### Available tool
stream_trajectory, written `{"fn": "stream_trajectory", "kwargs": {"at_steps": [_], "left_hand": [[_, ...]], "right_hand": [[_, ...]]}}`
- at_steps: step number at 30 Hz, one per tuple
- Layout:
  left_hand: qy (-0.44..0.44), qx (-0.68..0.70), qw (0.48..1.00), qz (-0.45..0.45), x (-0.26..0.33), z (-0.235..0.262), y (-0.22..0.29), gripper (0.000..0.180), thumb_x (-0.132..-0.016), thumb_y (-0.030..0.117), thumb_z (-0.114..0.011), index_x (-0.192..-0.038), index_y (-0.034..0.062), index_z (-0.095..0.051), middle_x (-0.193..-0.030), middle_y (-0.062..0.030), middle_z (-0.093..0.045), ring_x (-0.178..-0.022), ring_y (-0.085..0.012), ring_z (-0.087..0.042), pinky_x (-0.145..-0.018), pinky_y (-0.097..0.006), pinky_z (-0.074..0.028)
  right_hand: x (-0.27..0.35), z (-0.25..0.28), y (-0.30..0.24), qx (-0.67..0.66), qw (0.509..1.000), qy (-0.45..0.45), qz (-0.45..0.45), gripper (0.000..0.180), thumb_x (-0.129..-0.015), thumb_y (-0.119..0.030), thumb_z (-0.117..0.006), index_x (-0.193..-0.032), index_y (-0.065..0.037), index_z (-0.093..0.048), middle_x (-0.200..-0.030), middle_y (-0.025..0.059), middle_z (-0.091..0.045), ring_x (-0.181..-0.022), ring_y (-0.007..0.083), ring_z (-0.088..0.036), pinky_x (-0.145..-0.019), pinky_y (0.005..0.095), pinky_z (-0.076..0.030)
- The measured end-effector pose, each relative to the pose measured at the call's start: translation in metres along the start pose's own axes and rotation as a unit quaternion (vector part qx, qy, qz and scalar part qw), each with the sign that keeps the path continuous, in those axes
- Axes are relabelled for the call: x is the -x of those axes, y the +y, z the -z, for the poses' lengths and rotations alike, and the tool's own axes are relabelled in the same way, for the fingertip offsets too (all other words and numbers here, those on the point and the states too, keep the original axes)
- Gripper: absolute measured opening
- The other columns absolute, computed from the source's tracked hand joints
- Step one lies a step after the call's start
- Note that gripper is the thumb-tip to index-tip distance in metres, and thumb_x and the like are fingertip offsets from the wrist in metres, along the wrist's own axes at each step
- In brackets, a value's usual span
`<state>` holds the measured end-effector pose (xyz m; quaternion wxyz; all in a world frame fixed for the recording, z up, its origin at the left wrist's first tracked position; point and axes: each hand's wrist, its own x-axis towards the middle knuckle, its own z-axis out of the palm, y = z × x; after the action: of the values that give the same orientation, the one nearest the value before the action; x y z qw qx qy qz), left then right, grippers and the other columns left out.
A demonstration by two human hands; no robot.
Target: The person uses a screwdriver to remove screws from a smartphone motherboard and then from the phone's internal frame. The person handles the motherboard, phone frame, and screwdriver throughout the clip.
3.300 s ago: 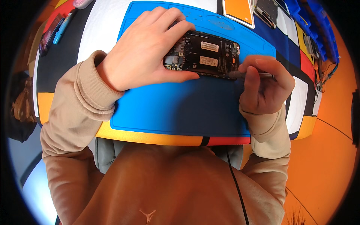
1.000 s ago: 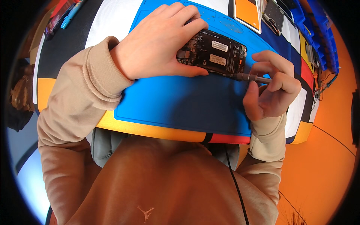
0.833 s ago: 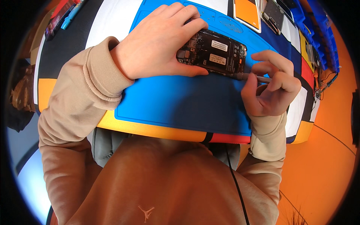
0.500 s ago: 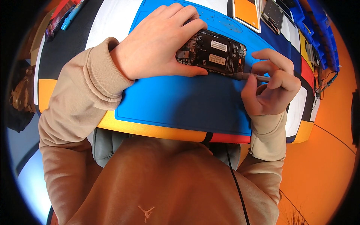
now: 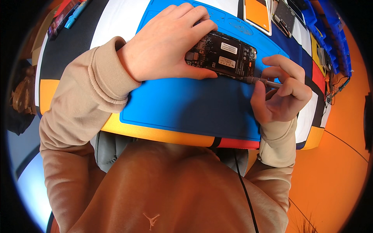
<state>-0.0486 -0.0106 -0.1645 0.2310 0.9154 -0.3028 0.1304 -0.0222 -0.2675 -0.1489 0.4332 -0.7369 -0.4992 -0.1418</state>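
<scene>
An opened phone [image 5: 227,56] with its dark circuit board and white labels showing lies on a blue work mat [image 5: 186,105]. My left hand [image 5: 167,44] grips the phone's left end, thumb along its near edge and fingers over the far side. My right hand [image 5: 279,93] holds a thin metal screwdriver [image 5: 260,81] like a pen, its tip touching the phone's lower right edge.
Beyond the mat lie an orange rectangular panel [image 5: 258,13] and another phone part [image 5: 285,17]. Blue bins [image 5: 326,27] line the table's right side. Pens and tools [image 5: 72,15] sit at the far left. The table [image 5: 70,50] is patterned in white, black, orange and red.
Since 3.3 s ago the view shifted so the mat and phone sit a little higher. In the last second both hands and the screwdriver stayed nearly still at the phone's edge.
</scene>
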Motion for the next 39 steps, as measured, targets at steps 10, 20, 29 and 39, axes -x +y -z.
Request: {"fn": "stream_trajectory", "kwargs": {"at_steps": [10, 20, 29, 39], "left_hand": [[0.037, -0.011, 0.999, -0.024, 0.001, -0.006, 0.0, 0.065, -0.067, 0.034, -0.087, -0.118, 0.0057, -0.059, -0.108, -0.0094, -0.053, -0.099, -0.0297, -0.051, -0.087, -0.038, -0.043], [0.042, -0.011, 0.999, -0.024, 0.001, -0.007, -0.002, 0.065, -0.066, 0.034, -0.087, -0.118, 0.0054, -0.059, -0.11, -0.0099, -0.053, -0.1, -0.0303, -0.051, -0.087, -0.039, -0.043], [0.009, -0.006, 1.0, 0.021, 0.001, -0.001, 0.004, 0.052, -0.077, 0.037, -0.078, -0.11, 0.0016, -0.06, -0.101, -0.0141, -0.056, -0.091, -0.0301, -0.055, -0.081, -0.038, -0.045], [0.037, -0.01, 0.999, -0.009, 0.003, -0.011, -0.003, 0.065, -0.067, 0.035, -0.086, -0.119, 0.0055, -0.059, -0.111, -0.0104, -0.053, -0.1, -0.0305, -0.051, -0.088, -0.039, -0.042]], "right_hand": [[0.001, -0.001, 0.001, -0.039, 0.999, 0.015, -0.003, 0.041, -0.068, 0.013, -0.068, -0.073, -0.009, -0.034, -0.112, 0.0254, -0.06, -0.063, 0.0117, -0.054, -0.061, 0.0244, -0.053], [0.0, 0.001, 0.0, -0.027, 1.0, -0.001, 0.004, 0.039, -0.067, 0.015, -0.062, -0.08, -0.009, -0.034, -0.112, 0.027, -0.059, -0.063, 0.0117, -0.054, -0.061, 0.0232, -0.052], [0.003, 0.002, 0.0, -0.048, 0.999, 0.006, -0.02, 0.038, -0.074, 0.014, -0.056, -0.094, -0.008, -0.032, -0.114, 0.029, -0.056, -0.066, 0.0114, -0.057, -0.067, 0.0232, -0.051], [0.006, 0.001, 0.008, -0.075, 0.992, 0.092, -0.036, 0.032, -0.087, 0.008, -0.053, -0.107, -0.005, -0.031, -0.111, 0.0279, -0.055, -0.064, 0.0109, -0.052, -0.068, 0.0217, -0.047]]}}
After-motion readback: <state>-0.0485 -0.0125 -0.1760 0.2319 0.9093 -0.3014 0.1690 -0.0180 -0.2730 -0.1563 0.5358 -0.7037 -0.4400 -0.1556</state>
